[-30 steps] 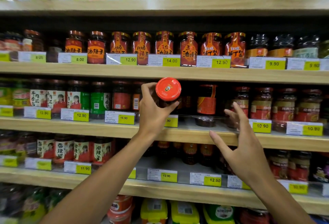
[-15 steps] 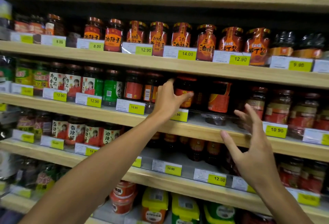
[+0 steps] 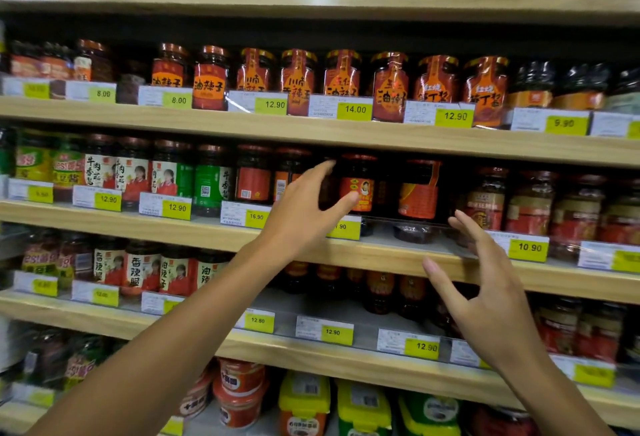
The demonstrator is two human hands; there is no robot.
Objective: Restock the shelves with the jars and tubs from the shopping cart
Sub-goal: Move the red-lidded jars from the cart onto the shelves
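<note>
One jar (image 3: 358, 182), dark glass with a red lid and an orange-red label bearing a small portrait, upright on the third shelf (image 3: 346, 255) counted from the top, in the half-stocked lane between a red-labelled jar to its left and another orange-labelled jar (image 3: 419, 189) to its right.

Handling, judged: filled glass, so fairly heavy for its size, rigid, breakable if dropped or knocked against its neighbours. Smooth walls and a glossy label likely make it slippery; the best hold is round the body below the lid, thumb opposite the fingers. A hold on the lid alone looks less secure.

Position relative to fingers: left hand (image 3: 304, 214) is directly in front of the jar and slightly left of it, fingers spread and relaxed, gripping nothing. Its thumb (image 3: 346, 201) reaches toward the label's lower left edge; whether it touches the glass cannot be told. Its forefinger points up toward the shelf above, left of the lid.

Right hand (image 3: 485, 283): lower and to the right, well apart from the jar, fingers splayed, holding nothing, hovering before the shelf edge near the 10.90 price tag (image 3: 529, 248).

Surroundings: rows of sauce jars on every shelf; tubs (image 3: 239, 397) on the lowest level visible. Shopping cart not in view.
</note>
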